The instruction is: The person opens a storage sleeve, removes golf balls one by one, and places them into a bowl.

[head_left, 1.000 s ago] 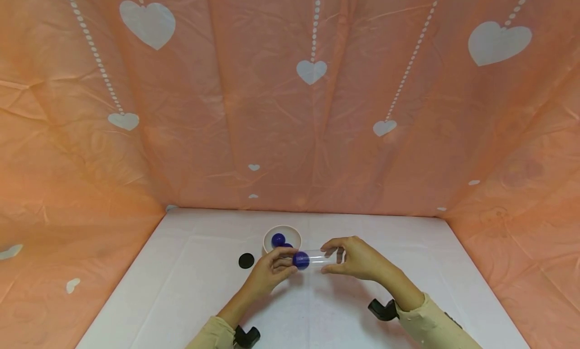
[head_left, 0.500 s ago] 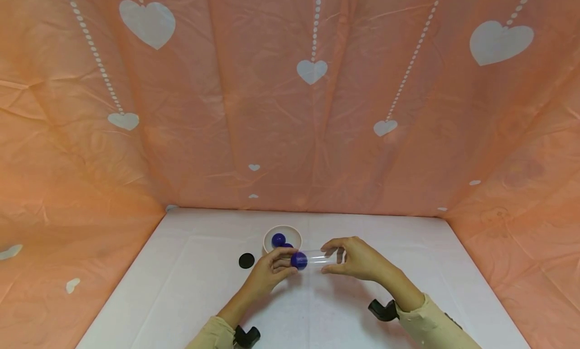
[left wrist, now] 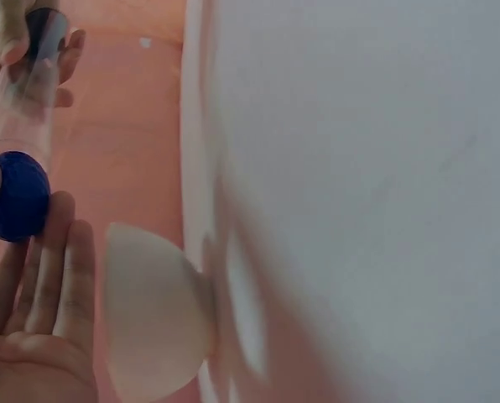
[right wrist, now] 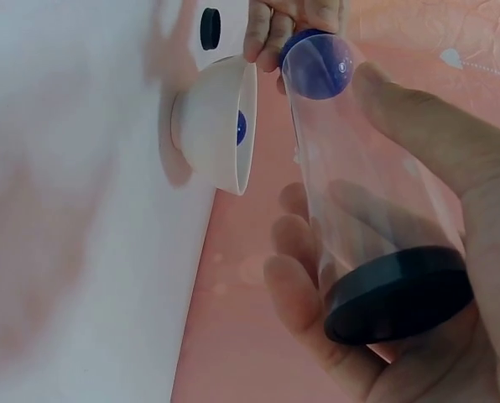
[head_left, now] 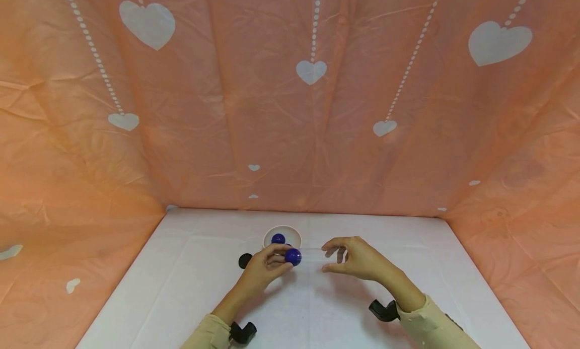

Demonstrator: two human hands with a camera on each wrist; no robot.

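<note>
My left hand [head_left: 264, 268] pinches a blue ball [head_left: 293, 257] between thumb and fingers, right at the mouth of a clear plastic tube [head_left: 312, 256]. In the left wrist view the thumb lies over the ball [left wrist: 19, 197], with the fingertips beneath it. My right hand [head_left: 356, 259] grips the tube, which lies sideways above the table. A black cap [right wrist: 401, 294] closes the tube's end near the right palm, as the right wrist view shows. No other ball shows through the tube wall.
Behind the left hand stands a white bowl [head_left: 292, 234] with blue balls [head_left: 278, 238] in it. Left of it, a loose black cap [head_left: 245, 261] lies on the white table [head_left: 199, 273]. Orange cloth [head_left: 281, 137] with hearts hangs at the back and sides.
The left hand has shifted slightly left, and the ball has moved left with it to the tube's mouth. The right hand and tube stay nearly still.
</note>
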